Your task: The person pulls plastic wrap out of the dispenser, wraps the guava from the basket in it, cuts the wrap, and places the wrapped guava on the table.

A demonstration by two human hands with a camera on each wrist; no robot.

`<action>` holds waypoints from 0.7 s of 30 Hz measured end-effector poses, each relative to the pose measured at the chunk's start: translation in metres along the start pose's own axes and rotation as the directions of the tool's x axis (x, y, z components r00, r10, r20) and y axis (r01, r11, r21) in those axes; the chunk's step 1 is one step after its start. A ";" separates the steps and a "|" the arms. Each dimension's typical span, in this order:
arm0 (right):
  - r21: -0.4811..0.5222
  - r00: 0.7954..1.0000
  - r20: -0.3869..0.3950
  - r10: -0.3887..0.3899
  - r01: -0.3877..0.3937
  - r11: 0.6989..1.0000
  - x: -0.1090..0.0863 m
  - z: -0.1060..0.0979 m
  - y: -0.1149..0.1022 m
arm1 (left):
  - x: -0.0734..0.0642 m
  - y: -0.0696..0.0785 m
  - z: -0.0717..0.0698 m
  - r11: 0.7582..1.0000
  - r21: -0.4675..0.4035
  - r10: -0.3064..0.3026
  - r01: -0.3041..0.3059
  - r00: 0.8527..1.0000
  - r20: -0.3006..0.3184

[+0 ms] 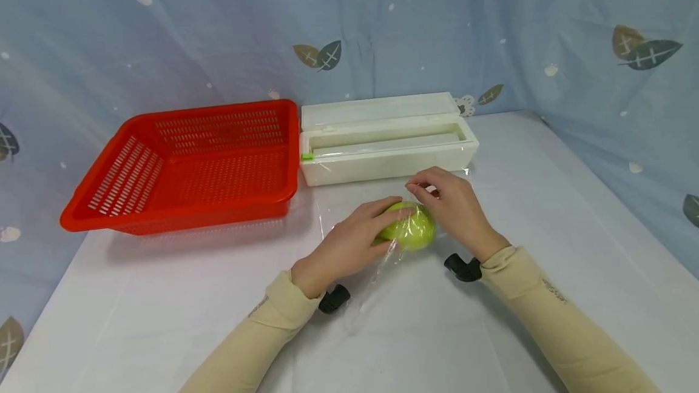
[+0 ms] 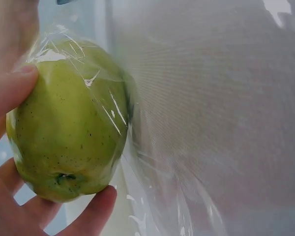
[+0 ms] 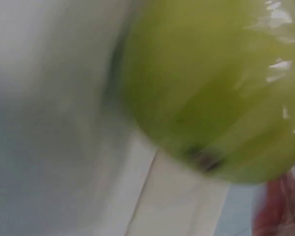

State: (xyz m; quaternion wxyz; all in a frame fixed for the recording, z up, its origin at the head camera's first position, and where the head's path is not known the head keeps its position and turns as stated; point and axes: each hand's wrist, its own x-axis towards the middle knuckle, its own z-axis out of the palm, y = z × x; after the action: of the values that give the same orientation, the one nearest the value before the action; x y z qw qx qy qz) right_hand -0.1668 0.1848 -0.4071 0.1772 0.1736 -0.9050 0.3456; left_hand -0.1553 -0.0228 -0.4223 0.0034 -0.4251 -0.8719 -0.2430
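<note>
A green apple [image 1: 416, 232] is held by my left hand [image 1: 352, 238], whose fingers curl around it in the left wrist view. Clear cling film [image 2: 206, 123] lies wrinkled over part of the apple and stretches away from it as a thin sheet. At the apple's far right side, my right hand [image 1: 450, 202] pinches film between thumb and fingertips. The apple [image 3: 211, 88] fills much of the right wrist view, which is blurred; the right fingers are mostly hidden there.
A white film box [image 1: 388, 168] with its lid raised stands behind the hands, a roll inside. To its left is a red slotted basket [image 1: 180, 216]. Black wrist mounts [image 1: 463, 267] sit below both wrists. A patterned blue curtain [image 1: 382, 29] backs the white table [image 1: 164, 308].
</note>
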 end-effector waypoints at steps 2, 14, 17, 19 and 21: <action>-0.039 0.999 -0.034 -0.005 0.004 0.999 0.000 0.001 0.003 | 0.000 0.000 0.001 1.000 -0.001 -0.001 0.001 1.000 0.001; 0.386 0.958 0.115 0.262 -0.286 0.877 0.000 -0.007 -0.004 | 0.002 -0.001 -0.001 0.999 -0.020 -0.025 0.026 0.999 0.030; 0.474 0.964 0.119 0.236 -0.264 0.840 0.001 -0.007 -0.008 | 0.003 -0.003 -0.002 0.999 -0.027 -0.029 0.030 0.999 0.032; 0.495 0.964 0.119 0.236 -0.264 0.828 0.001 -0.008 -0.014 | 0.003 -0.004 -0.002 0.998 -0.052 -0.034 0.036 0.999 0.034; 0.503 0.962 0.112 0.248 -0.270 0.821 0.001 -0.008 -0.020 | 0.003 -0.006 -0.002 0.996 -0.082 -0.039 0.042 0.999 0.036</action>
State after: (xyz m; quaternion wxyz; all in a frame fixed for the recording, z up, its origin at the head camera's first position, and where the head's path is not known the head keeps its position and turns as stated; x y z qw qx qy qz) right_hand -0.1574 0.1763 -0.3900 0.0571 0.0972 -0.7986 0.5912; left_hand -0.1620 -0.0243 -0.4227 -0.0342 -0.4114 -0.8694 -0.2717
